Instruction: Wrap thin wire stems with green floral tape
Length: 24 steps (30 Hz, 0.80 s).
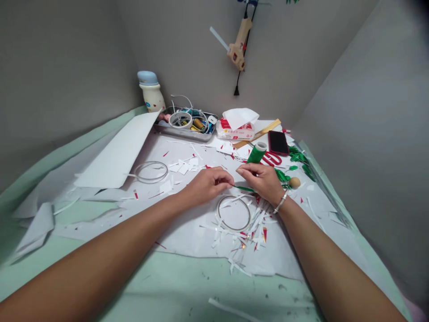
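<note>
Pale green cloth (161, 277) beneath scrap-strewn white paper (187, 241). Pinched at its narrow left end in the fingertips of the left hand (209, 182): green strip (246, 189), low between the wrists. Right hand (263, 180) curled by the other end — grip impossible to tell. Long axis left to right, narrow end pointing left, right end slightly nearer. Could slip from too light a pinch, or snag on loose paper slivers (256, 222) nearer. Farther out — green spool (256, 154), then phone (279, 143).
</note>
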### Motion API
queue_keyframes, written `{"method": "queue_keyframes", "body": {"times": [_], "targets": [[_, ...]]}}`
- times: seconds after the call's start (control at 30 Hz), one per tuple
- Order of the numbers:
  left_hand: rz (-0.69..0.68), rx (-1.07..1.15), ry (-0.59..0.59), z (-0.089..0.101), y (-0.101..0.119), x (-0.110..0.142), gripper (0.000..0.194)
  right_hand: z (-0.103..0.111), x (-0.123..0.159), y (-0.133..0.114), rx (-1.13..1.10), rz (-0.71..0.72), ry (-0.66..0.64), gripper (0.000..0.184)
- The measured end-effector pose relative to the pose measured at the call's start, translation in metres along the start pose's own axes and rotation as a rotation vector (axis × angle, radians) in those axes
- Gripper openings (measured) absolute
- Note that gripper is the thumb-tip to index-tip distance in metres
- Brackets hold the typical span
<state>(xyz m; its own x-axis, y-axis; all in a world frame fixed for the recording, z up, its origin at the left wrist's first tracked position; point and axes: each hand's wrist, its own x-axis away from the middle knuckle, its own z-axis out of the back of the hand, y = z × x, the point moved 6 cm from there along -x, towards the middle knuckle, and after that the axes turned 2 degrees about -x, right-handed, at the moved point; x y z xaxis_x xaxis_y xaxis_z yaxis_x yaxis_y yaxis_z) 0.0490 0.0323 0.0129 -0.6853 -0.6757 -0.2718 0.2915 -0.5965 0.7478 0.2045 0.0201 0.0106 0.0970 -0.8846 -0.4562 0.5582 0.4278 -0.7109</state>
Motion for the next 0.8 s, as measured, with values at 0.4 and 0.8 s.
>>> {"method": "queue_keyframes", "body": {"times": [0.4, 0.8], "targets": [[0.180, -0.163, 0.293, 0.019, -0.020, -0.001, 0.014, -0.027, 0.012, -0.039, 0.206, 0.260, -0.267, 0.017], [0.010, -0.013, 0.021, 0.001, -0.002, 0.000, 0.013, 0.002, 0.000, -0.002, 0.037, 0.013, 0.007, 0.022]]}}
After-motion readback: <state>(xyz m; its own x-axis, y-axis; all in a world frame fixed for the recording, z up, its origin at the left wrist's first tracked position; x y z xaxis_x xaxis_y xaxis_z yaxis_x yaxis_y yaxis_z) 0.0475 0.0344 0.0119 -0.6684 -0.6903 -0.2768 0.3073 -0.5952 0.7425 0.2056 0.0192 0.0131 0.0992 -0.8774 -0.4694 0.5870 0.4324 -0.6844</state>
